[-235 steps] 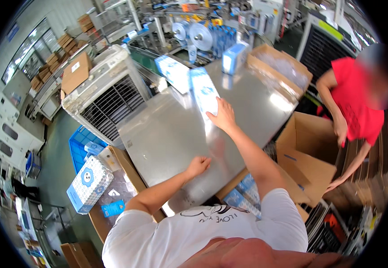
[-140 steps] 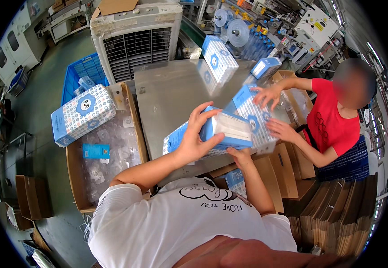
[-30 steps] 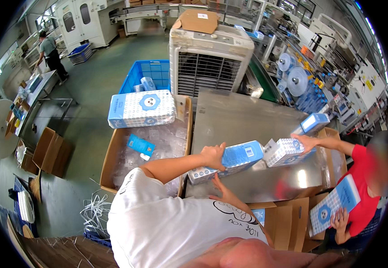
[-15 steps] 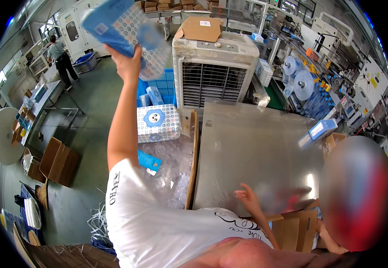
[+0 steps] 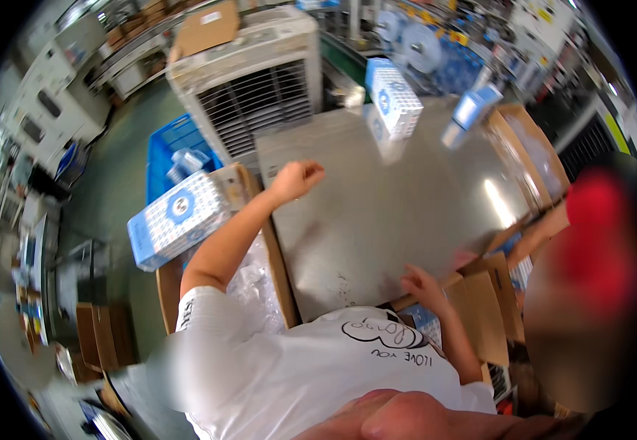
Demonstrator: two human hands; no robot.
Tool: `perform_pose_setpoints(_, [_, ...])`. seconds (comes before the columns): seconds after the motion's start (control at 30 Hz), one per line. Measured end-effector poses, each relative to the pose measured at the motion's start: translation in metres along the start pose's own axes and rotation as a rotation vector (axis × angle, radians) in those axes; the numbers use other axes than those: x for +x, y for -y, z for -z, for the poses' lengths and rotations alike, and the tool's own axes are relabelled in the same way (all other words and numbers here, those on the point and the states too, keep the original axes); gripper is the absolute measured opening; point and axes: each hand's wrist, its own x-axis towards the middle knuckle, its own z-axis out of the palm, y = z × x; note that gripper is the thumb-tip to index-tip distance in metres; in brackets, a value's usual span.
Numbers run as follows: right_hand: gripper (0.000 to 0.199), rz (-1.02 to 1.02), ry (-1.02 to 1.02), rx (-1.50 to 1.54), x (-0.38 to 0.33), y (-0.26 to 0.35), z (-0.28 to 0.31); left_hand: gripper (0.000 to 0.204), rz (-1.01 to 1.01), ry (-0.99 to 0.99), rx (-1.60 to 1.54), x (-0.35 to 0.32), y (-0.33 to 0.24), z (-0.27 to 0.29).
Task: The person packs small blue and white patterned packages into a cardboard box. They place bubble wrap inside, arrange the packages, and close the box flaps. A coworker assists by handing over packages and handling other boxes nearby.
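One blue-and-white patterned package (image 5: 396, 100) sits at the tabletop's (image 5: 384, 213) far edge, well beyond the left hand (image 5: 296, 181), fingers curled together near the left edge, and right hand (image 5: 423, 287), fingers loosely bent by the near edge.

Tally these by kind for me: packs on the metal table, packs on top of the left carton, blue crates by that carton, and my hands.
Table packs: 2
Carton pack: 1
Blue crate: 1
Your hands: 2
Total: 6
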Motion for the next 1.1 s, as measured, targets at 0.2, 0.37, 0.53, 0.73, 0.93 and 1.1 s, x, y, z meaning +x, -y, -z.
perform_pose_setpoints(0.2, [0.051,0.051,-0.112,-0.072,0.041,0.071,0.018,0.091,-0.208,0.681,0.610,-0.012,0.025,-0.131])
perform_pose_setpoints(0.37, [0.061,0.493,-0.676,-0.789,0.166,0.091,0.094,0.110,-0.098,0.901,0.537,-0.041,0.021,-0.162])
perform_pose_setpoints(0.53, [0.070,0.042,-0.943,-0.967,0.261,0.096,0.158,0.118,-0.126,0.954,0.608,-0.039,0.004,-0.158])
perform_pose_setpoints(0.73, [0.069,-0.089,-0.723,-0.804,0.205,0.086,0.130,0.114,-0.125,1.053,0.586,-0.032,0.015,-0.156])
perform_pose_setpoints(0.93, [0.087,-0.188,-0.446,-0.707,0.049,0.070,0.149,0.117,-0.110,1.104,0.653,-0.028,-0.006,-0.151])
perform_pose_setpoints(1.1, [0.110,-0.292,-0.676,-0.813,0.134,0.078,0.120,0.119,-0.191,1.227,0.668,-0.020,0.013,-0.165])
